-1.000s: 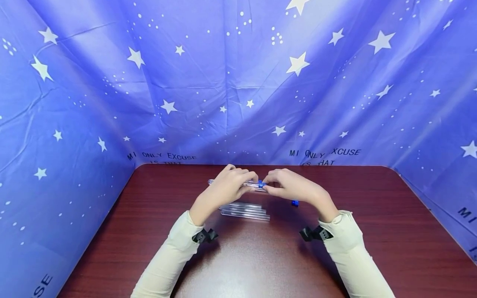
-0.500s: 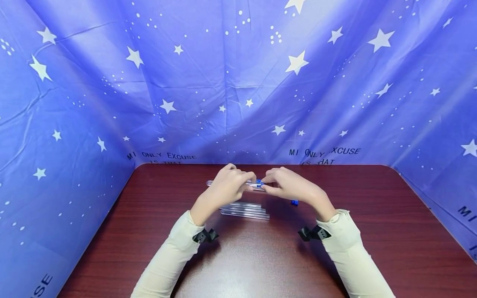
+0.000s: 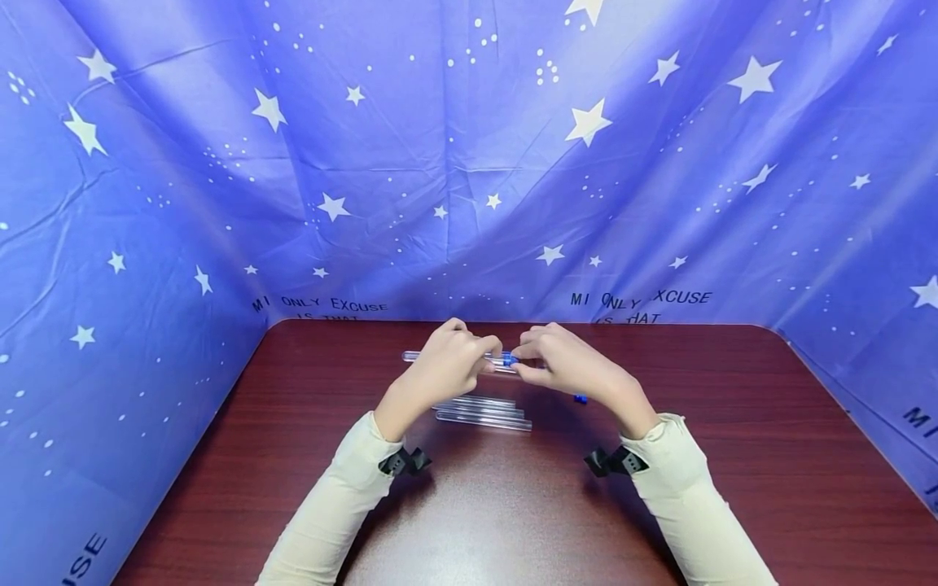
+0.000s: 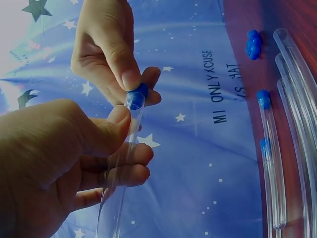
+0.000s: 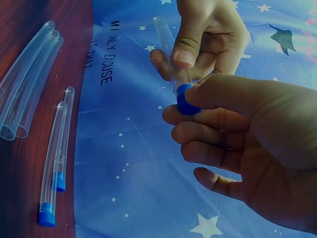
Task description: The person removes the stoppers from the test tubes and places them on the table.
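Between thumb and fingers, my left hand holds a clear test tube near its mouth. My right hand pinches the blue stopper at that tube's end, with the thumb on one side and a finger on the other. The stopper's narrower lower part shows through the glass-clear wall, inside the mouth. In the left wrist view the tube slants, and its lower end runs out of the frame. The head view shows both hands close together above the far part of the table, fingertips nearly meeting at the stopper.
Several uncapped clear tubes lie side by side nearer the person. Two tubes with blue stoppers lie beyond them, partly under the hands. Loose blue stoppers lie to the right on the dark red table. A starry blue curtain surrounds the table.
My right hand has shifted slightly left, toward my left hand, with the stopper between its fingers. Both hands keep their holds. The tubes on the table have not moved.
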Demonstrator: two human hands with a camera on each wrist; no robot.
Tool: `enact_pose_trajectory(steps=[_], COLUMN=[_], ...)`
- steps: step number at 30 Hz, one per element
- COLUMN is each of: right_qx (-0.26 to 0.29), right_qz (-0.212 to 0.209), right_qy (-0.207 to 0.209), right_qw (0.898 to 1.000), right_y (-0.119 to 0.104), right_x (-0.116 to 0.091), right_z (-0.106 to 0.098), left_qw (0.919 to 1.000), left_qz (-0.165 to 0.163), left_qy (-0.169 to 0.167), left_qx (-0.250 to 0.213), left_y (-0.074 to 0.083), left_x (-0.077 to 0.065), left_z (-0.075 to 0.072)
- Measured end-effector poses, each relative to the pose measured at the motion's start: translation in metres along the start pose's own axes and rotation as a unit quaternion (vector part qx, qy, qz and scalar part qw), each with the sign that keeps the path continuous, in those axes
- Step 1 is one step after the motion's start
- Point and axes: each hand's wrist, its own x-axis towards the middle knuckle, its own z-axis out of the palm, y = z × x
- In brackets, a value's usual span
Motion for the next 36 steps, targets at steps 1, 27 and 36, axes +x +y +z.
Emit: enact_pose_trajectory(steps=[1, 27, 36], right_qx=[-0.006, -0.139, -0.077], right_qz=[-0.002, -0.032, -0.008], right_qy=[0.004, 0.083, 0.037], right_qw=[1.000, 0.986, 0.996], right_y=[0.000, -0.010, -0.013], right_x=[0.000, 0.005, 0.003], right_z=[0.000, 0.007, 0.004], left_qw=[1.0000, 0.9974, 0.9993], left_qz=[-0.003, -0.012, 0.010], left_qy=[-0.005, -0.039, 0.002], left_qx=[-0.002, -0.059, -0.035], left_y=[0.000, -0.009, -0.011], left_x=[0.000, 0.001, -0.001], left_z=[0.000, -0.010, -0.012])
